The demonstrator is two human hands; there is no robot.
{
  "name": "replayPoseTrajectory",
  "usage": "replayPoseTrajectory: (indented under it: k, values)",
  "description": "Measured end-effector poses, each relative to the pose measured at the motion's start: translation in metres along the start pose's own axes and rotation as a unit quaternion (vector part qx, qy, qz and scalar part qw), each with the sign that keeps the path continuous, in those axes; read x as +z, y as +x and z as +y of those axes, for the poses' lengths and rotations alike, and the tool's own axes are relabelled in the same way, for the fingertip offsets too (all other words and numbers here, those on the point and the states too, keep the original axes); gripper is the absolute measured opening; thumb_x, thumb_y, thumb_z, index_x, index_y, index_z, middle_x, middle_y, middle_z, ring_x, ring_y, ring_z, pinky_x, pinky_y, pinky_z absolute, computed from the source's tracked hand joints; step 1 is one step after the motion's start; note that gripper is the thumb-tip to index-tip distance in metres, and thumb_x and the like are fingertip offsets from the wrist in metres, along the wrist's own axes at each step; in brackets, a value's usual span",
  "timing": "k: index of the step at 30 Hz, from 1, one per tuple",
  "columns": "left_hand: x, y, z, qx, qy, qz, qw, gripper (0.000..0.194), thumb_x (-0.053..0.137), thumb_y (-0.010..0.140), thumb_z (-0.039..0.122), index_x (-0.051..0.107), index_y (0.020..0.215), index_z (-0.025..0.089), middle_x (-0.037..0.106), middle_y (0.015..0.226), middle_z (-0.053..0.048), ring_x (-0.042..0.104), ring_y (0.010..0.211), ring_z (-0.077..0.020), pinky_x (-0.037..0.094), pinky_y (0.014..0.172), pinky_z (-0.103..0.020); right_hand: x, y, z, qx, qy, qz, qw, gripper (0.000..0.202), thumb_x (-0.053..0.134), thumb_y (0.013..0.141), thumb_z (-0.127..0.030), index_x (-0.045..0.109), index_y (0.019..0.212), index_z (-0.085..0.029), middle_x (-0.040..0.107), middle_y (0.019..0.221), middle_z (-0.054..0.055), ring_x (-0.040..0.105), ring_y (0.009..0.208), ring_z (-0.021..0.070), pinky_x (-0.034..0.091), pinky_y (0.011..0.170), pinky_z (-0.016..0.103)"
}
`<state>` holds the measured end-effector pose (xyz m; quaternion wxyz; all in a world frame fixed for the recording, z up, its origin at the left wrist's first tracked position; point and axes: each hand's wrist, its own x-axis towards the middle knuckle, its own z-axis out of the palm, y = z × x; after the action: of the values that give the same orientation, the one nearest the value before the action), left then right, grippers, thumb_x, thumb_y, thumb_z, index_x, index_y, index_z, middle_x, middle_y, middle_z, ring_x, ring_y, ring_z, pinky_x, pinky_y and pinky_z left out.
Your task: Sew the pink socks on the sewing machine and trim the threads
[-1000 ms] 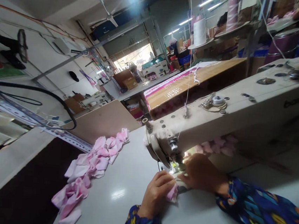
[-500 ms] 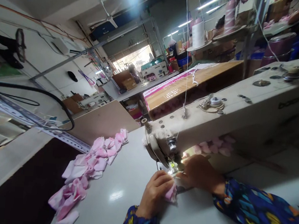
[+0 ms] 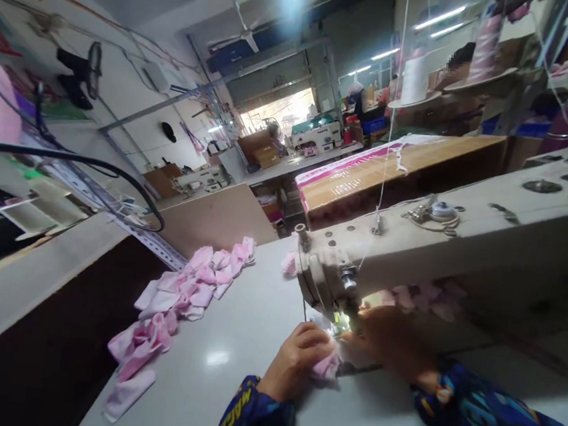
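Note:
My left hand (image 3: 298,360) is closed on a small piece of pink fabric (image 3: 327,367), just in front of the needle area of a sewing machine (image 3: 426,250). On the other side of the needle is my right hand (image 3: 392,340), bent and somewhat blurred. Its fingertips are close to the lit presser foot (image 3: 341,322), and what they grip is hidden. More pink fabric (image 3: 289,264) shows behind the machine head's left side. White thread runs down to the machine from above.
A row of pink fabric pieces (image 3: 191,291) lies along the left side of the white table (image 3: 216,394). Further pink pieces (image 3: 426,297) sit behind the machine arm. Beyond it stands a cardboard box (image 3: 404,164), with a white thread cone (image 3: 415,82) above.
The view has turned left, so the scene sits further right. Both hands stay by the needle with the fabric. More pink fabric shows behind the machine head.

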<state>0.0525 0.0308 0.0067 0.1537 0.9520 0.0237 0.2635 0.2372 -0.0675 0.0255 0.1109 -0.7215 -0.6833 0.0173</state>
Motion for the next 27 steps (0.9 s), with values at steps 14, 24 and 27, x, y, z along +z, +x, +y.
replayPoseTrajectory:
  k: [14, 24, 27]
  values:
    - [0.022, 0.006, -0.023, -0.034, -0.002, 0.002, 0.999, 0.019, 0.054, 0.091, 0.026, 0.071, 0.095, 0.02, 0.067, 0.091, -0.01, 0.058, 0.096, -0.0223, 0.05, 0.083, -0.034, 0.014, 0.009, 0.012, 0.058, 0.037, 0.028, 0.997, 0.017, 0.06, 0.082, -0.024, 0.066, 0.067, -0.019, 0.068, 0.066, 0.005, 0.062, 0.059, 0.018, 0.025, 0.047, 0.028]
    - [0.023, 0.012, -0.026, -0.049, -0.008, 0.005, 0.999, 0.023, 0.055, 0.09, 0.029, 0.073, 0.08, 0.02, 0.065, 0.083, -0.011, 0.058, 0.094, -0.0235, 0.049, 0.084, -0.035, 0.025, 0.013, 0.017, 0.069, -0.002, 0.029, 0.997, 0.028, 0.055, 0.087, -0.031, 0.067, 0.065, -0.018, 0.066, 0.063, 0.008, 0.059, 0.057, 0.0188, 0.029, 0.05, 0.028]
    - [0.021, 0.012, -0.025, -0.037, -0.014, 0.0, 0.999, 0.024, 0.052, 0.092, 0.028, 0.073, 0.084, 0.02, 0.065, 0.083, -0.011, 0.058, 0.095, -0.0233, 0.048, 0.085, -0.035, 0.023, 0.011, 0.015, 0.078, -0.002, 0.032, 0.996, 0.025, 0.055, 0.086, -0.029, 0.067, 0.068, -0.018, 0.067, 0.065, 0.007, 0.059, 0.058, 0.019, 0.029, 0.05, 0.027]
